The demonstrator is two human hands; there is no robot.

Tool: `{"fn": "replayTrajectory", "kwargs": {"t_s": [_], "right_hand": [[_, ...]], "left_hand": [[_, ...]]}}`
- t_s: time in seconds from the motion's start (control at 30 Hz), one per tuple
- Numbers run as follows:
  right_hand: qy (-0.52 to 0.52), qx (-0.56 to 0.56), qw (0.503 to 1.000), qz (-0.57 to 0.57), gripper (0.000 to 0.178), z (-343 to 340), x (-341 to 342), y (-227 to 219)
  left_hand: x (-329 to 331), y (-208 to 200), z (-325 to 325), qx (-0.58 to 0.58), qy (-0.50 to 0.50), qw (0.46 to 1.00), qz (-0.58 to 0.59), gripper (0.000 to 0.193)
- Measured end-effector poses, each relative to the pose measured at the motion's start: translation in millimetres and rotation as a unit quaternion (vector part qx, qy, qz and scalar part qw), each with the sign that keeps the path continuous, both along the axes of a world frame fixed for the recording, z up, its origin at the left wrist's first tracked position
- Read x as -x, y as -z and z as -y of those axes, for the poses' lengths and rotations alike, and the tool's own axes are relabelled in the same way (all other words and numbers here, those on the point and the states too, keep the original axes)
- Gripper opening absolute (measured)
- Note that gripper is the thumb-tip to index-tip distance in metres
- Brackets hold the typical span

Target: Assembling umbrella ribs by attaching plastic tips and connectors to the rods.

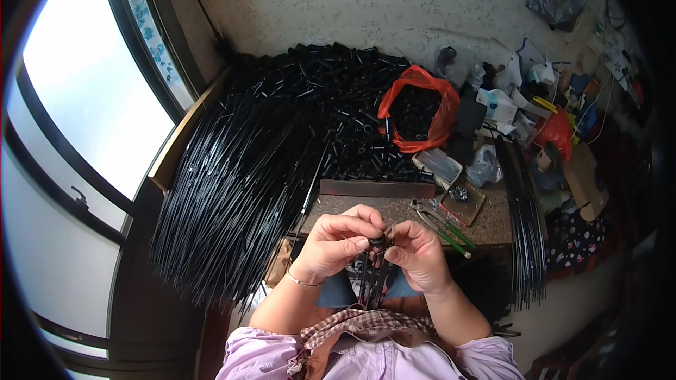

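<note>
Both of my hands meet above my lap, at the near edge of the workbench. My left hand [336, 243] is closed, its fingertips and thumb gripping a small black cylindrical part [378, 243]. Thin black rods [370, 278] hang down beneath this part, in front of my knees. Close against its right side, my right hand [420, 257] is closed in a pinch. Whatever sits between those fingertips is too small to make out. Green-handled pliers [445, 229] lie on the bench just beyond my right hand.
A large heap of short black tubes [303, 74] covers the back. Long black rods [218, 204] spread over the left side; more rods [528, 253] hang at the right. A red plastic bag [452, 109] holds black parts. Nearby sits a shallow tin [473, 210] with small metal pieces.
</note>
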State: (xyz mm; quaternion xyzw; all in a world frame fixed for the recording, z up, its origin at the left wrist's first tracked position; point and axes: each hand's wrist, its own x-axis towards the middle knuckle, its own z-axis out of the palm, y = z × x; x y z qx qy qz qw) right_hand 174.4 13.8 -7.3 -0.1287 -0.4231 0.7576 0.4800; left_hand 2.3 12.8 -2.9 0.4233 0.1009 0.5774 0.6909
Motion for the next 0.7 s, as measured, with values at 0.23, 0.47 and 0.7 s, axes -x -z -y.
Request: {"fn": "replayTrajectory", "kwargs": {"t_s": [0.23, 0.47, 0.7], "right_hand": [[-0.036, 0.017, 0.999, -0.001, 0.023, -5.8, -13.1, -1.8], [-0.038, 0.001, 0.998, 0.047, 0.03, -17.6, -19.3, -0.8], [0.161, -0.015, 0.984, 0.071, 0.029, -13.2, -5.5, 2.8]], "left_hand": [[-1.8, -11.7, -10.1, -0.078, -0.019, 0.988, -0.129, 0.012], [-23.0, 12.7, -15.3, -0.142, -0.252, 0.945, -0.155, 0.025], [-49.6, 5.4, 0.0, -0.254, -0.524, 0.742, -0.332, 0.021]]}}
